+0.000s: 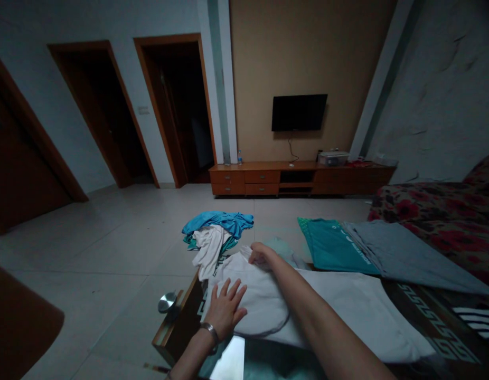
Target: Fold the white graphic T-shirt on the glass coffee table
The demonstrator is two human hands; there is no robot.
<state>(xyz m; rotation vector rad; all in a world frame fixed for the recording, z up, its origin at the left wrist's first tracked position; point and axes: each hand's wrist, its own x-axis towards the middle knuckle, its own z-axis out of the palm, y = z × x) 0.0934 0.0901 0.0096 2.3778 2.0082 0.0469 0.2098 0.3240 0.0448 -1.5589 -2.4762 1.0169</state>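
Observation:
A white garment [347, 303] lies spread and partly folded over the glass-topped table [276, 364]; its exact kind is hard to tell. My left hand [224, 309], with a bracelet on the wrist, lies flat on the garment's left part, fingers spread. At the far edge, my right hand [261, 253] pinches the white cloth between bent fingers. Just beyond, at the table's far left end, is a heap of crumpled clothes with a blue garment [221, 220] and a white one [210, 245].
A folded teal shirt [337, 245] and a grey garment [403, 248] lie at the right, near a flowered sofa [434, 208]. Striped cloth [480, 319] shows at the right edge. A round silver object [167, 302] sits by the table's left corner. A low cabinet [264, 179] stands against the wall.

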